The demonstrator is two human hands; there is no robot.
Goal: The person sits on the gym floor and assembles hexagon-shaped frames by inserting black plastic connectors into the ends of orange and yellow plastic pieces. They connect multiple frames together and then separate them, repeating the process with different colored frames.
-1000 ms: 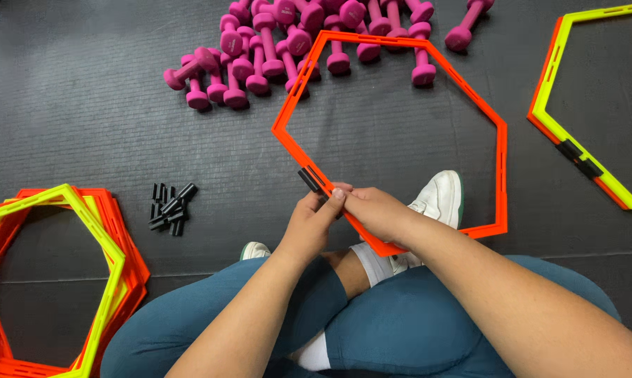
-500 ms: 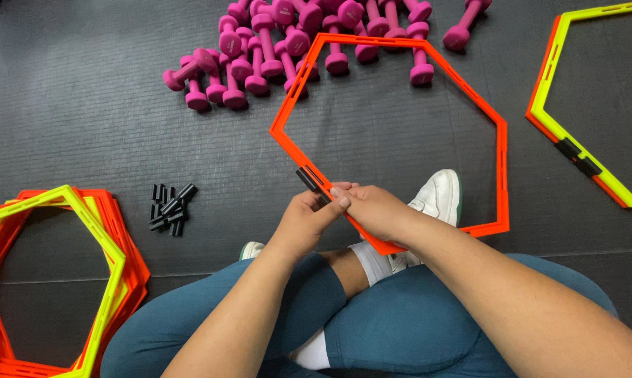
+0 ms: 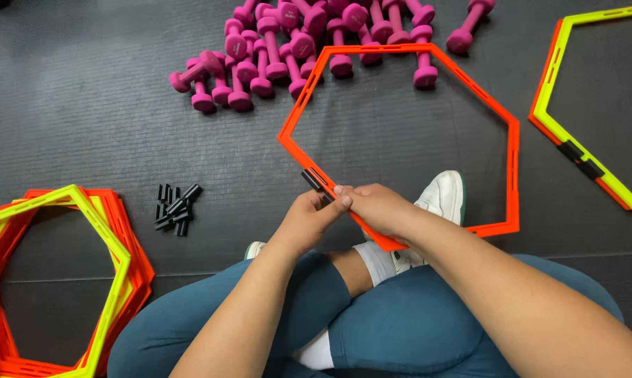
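Step in hand: a black clip (image 3: 311,180) is judged to be in the middle of being fitted onto, or worked along, the lower-left edge of the orange hexagon ring (image 3: 513,150), at centre frame.
Left hand (image 3: 309,220): closed in a pinch on the ring's edge just below the clip; the fingertips are pressed together against the orange strip.
Right hand (image 3: 372,208): closed over the same edge directly beside the left hand, the two hands touching; the strip is clamped under its fingers.
Ring position: the near corner is held up at the hands above the crossed legs, while the far side reaches toward the upper centre of the frame, partly over the dumbbells.
Clip relative to hands: seated on the edge just up and left of the left fingertips, touching or nearly touching them; which cannot be told.
Next move, as judged: the strip would need to be held steady by one hand while the clip is pushed by the other, with pressure kept in line with the edge so it is not twisted.
Spare clips (image 3: 176,208): a small black pile lies on the floor at left of centre, well apart from the hands.
Surroundings: pink dumbbells (image 3: 274,49) are heaped at upper centre; stacked hexagon rings (image 3: 64,280) lie lower left; a yellow hexagon ring (image 3: 554,119) lies at the right edge.
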